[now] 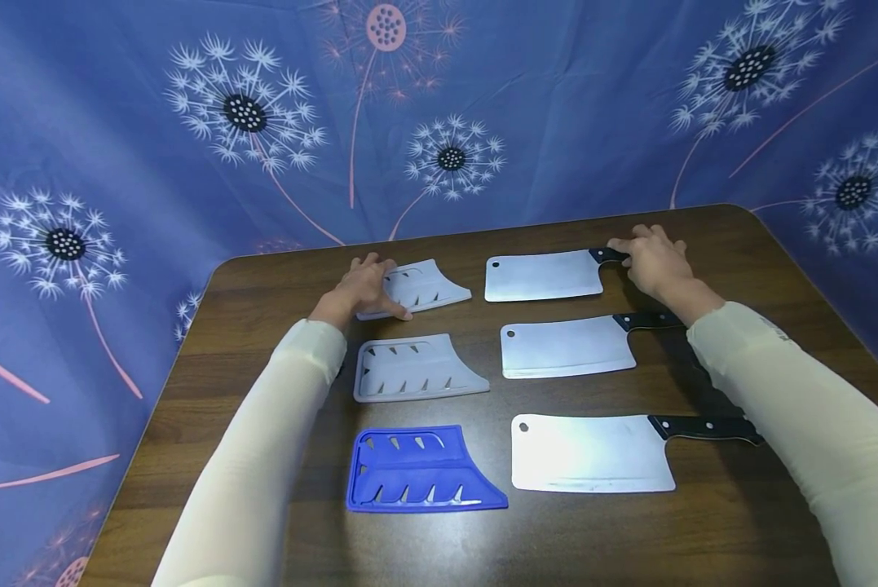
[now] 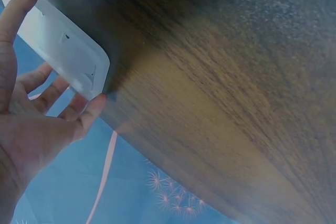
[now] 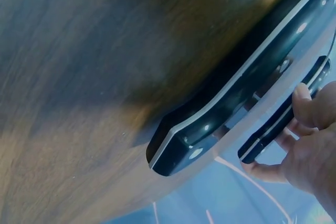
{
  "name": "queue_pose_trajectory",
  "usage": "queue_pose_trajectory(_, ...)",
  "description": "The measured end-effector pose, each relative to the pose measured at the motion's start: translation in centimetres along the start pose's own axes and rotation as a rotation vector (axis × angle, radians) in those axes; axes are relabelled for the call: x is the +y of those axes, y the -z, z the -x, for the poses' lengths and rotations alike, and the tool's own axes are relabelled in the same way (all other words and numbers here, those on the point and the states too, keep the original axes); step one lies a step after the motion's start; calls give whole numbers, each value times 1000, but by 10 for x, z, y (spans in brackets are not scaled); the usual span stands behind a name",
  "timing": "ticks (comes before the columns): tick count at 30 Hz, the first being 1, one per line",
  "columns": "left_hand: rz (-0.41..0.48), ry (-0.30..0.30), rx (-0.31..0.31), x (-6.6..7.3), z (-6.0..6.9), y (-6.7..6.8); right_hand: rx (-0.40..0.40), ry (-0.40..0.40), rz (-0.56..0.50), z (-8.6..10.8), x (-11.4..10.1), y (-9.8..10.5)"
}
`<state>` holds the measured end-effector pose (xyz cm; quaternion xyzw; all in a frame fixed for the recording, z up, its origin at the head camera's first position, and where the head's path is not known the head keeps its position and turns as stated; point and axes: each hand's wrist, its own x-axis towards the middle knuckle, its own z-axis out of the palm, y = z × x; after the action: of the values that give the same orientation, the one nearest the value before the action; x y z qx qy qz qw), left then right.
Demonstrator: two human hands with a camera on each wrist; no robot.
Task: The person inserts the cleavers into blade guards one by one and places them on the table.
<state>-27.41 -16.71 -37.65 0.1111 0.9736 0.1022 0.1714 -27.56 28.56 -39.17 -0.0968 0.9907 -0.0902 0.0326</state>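
At the back left of the table, my left hand (image 1: 365, 285) grips the left end of a white plastic blade guard (image 1: 427, 284). The left wrist view has the thumb on one long edge of this guard (image 2: 73, 51) and the fingers along the other. Across from it, my right hand (image 1: 657, 262) holds the black handle of the farthest cleaver (image 1: 541, 277), whose blade points left. In the right wrist view, thumb and fingers lie on opposite sides of that handle (image 3: 273, 124). A middle cleaver's handle (image 3: 231, 103) looms in front of it, untouched.
Nearer on the brown wooden table (image 1: 262, 326) lie a greyish-white blade guard (image 1: 416, 371) and a blue one (image 1: 424, 477), each left of a cleaver. Those are the middle cleaver (image 1: 566, 349) and the nearest cleaver (image 1: 593, 456). Behind hangs a blue dandelion-print cloth (image 1: 571, 106).
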Motion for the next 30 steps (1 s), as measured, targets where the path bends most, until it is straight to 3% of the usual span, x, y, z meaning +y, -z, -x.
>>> queue_pose_trajectory(7,18,2,57,-2,-2,-2,85,17,19,5,2,4)
queue_pose_trajectory(19,32,-71,244,-10,8,-2,334,40,-44,21,3,12)
queue_pose_trajectory(30,5,-105,392,-16,18,1,484,90,-81,32,-1,21)
